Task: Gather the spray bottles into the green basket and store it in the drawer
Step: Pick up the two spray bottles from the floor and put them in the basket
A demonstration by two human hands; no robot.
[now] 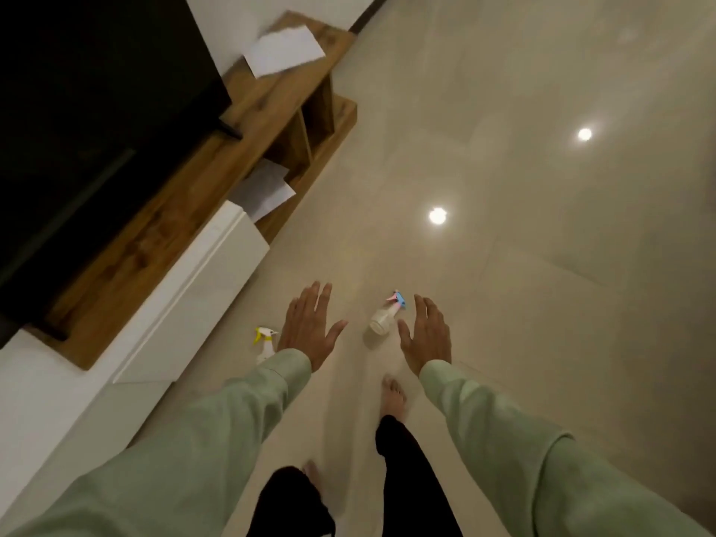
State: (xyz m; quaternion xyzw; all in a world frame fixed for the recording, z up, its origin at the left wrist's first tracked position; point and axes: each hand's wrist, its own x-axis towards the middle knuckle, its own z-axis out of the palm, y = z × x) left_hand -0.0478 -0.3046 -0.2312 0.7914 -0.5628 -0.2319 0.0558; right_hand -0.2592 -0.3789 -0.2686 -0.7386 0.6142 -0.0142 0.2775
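Note:
Two small clear spray bottles lie on the beige tile floor in front of me. One has a yellow and white trigger head (264, 343) and is partly hidden behind my left sleeve. The other has a pink and blue head (385, 315) and lies between my hands. My left hand (308, 326) hovers above the floor, fingers spread, holding nothing. My right hand (426, 334) is also spread and empty, just right of the pink-headed bottle. The white drawer fronts (186, 300) of the low cabinet are closed. No green basket is in view.
A low TV cabinet with a wooden top (248, 122) runs along the left, carrying a black TV (89, 122) and a white paper (284, 51). More paper sits in an open shelf (265, 189). My bare feet (393, 397) stand on the tiles.

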